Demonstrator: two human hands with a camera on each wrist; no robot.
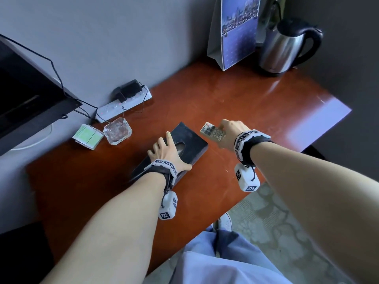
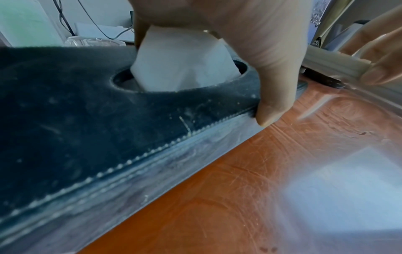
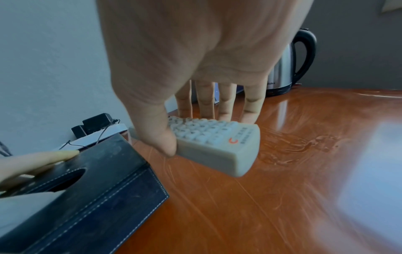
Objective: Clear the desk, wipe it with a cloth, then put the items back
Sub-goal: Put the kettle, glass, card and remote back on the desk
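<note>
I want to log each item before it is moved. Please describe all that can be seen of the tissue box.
The tissue box is a flat, dark, leather-like case with pale stitching along its edges and dusty marks on top. A white tissue stands out of its oval slot. It lies on the desk, angled. The left hand spreads over the top, thumb on the side.

You see a reddish-brown glossy desk (image 1: pixel 235 95). Your tissue box (image 1: pixel 190 144) is black with pale stitching, and its tissue (image 2: pixel 182 63) is white. Your remote (image 3: pixel 217 144) is beige with an orange mark. The kettle (image 1: pixel 285 46) is silver and black, the packets (image 1: pixel 88 136) green and white.
</note>
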